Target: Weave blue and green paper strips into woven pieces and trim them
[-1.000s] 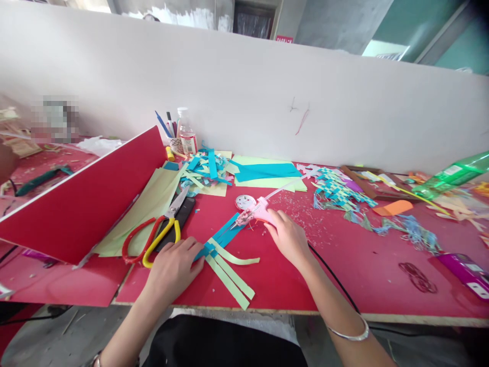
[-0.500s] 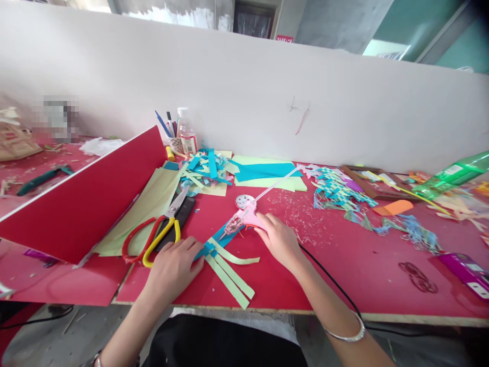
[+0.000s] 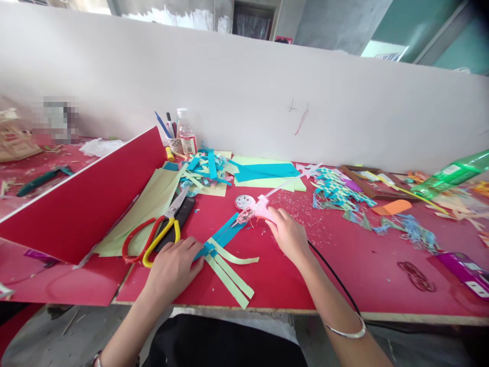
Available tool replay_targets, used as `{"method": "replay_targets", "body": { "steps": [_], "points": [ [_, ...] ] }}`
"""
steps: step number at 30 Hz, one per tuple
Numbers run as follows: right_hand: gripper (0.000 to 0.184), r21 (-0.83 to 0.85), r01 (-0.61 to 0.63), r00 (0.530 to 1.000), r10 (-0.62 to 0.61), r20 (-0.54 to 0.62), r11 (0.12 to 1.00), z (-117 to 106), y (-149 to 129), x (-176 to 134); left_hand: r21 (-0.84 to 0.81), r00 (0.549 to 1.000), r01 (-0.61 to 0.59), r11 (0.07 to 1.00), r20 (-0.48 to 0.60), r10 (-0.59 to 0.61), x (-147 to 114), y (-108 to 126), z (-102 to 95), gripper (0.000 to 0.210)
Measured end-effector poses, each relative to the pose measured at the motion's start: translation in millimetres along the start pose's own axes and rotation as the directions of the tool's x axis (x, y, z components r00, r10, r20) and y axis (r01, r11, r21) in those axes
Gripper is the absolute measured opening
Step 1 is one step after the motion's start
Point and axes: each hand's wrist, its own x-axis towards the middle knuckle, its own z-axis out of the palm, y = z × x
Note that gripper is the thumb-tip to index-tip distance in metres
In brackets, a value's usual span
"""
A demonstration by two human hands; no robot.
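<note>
some care helps: left hand [image 3: 173, 265] steadies the woven strips [image 3: 211, 248], pinch unclear; right hand [image 3: 289, 233] grips the glue gun [image 3: 261, 208], best kept low

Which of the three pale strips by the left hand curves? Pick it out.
The top strip, nearest the glue gun: it bends round to the right. The other two strips run almost straight toward the near table edge.

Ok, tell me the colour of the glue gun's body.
The glue gun body is pale pink, best seen in the head view.
</note>
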Motion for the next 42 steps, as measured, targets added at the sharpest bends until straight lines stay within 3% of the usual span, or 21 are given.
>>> {"method": "replay_targets", "body": {
  "steps": [21, 26, 30, 33, 35, 37, 40, 42],
  "points": [
    [0.032, -0.058, -0.128, 0.992, 0.127, -0.028, 0.99, -2, 12, 1, -0.008, 1.0, -0.008, 1.0, -0.004, 0.008, -2, 0, -3.0, 0.023],
    [0.036, -0.027, -0.167, 0.981, 0.164, -0.105, 0.986, 0, 16, -1, -0.161, 0.997, 0.07, 0.984, -0.001, -0.071, -4, -4, -6.6, 0.025],
    [0.04, 0.019, -0.256, 0.955, 0.256, -0.151, 0.966, 1, 22, -1, -0.508, 0.988, 0.148, 0.849, 0.037, -0.15, -3, -3, -16.3, 0.046],
    [0.042, 0.058, -0.326, 0.932, 0.331, -0.145, 0.944, 3, 26, -1, -0.78, 0.992, 0.02, 0.625, -0.064, -0.112, 0, 4, -23.5, 0.058],
    [0.042, 0.077, -0.363, 0.92, 0.371, -0.127, 0.928, 5, 29, -1, -0.839, 0.986, -0.067, 0.54, -0.14, -0.096, 3, 8, -23.5, 0.062],
    [0.043, 0.09, -0.391, 0.911, 0.399, -0.105, 0.916, 7, 31, 0, -0.783, 0.984, -0.083, 0.617, -0.164, -0.076, 5, 9, -18.3, 0.059],
    [0.046, 0.107, -0.436, 0.893, 0.444, -0.072, 0.893, 8, 35, 0, -0.533, 0.994, -0.06, 0.844, -0.106, 0.004, 8, 3, -3.9, 0.039],
    [0.047, 0.12, -0.472, 0.876, 0.48, -0.048, 0.873, 8, 38, 0, -0.401, 0.997, -0.076, 0.913, -0.061, 0.057, 10, -2, 6.0, 0.031]
  ]
}}
